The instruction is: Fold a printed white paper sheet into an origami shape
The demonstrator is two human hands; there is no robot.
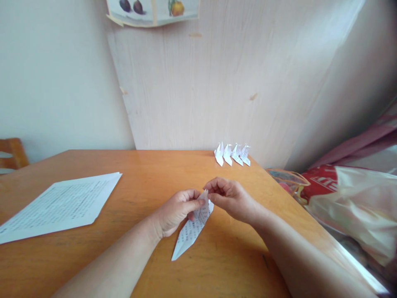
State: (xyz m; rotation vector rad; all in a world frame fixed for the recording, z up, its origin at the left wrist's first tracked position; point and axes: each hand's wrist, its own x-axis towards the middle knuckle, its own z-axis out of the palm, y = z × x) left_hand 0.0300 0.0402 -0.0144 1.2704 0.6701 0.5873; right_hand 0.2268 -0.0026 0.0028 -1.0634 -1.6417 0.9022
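Observation:
A folded piece of printed paper (191, 231), long and pointed, is held just above the wooden table (142, 186). My left hand (175, 211) grips its upper part with fingers curled and thumb pressed on it. My right hand (229, 196) pinches the top tip of the same paper between thumb and fingers. Several small folded paper figures (232, 154) stand in a row at the table's far edge by the wall.
A stack of printed sheets (58, 205) lies on the table at the left. A plastic bag (347, 198) with red print sits off the table's right edge. A wooden chair (12, 152) shows at far left. A pale wood panel (217, 82) rises behind.

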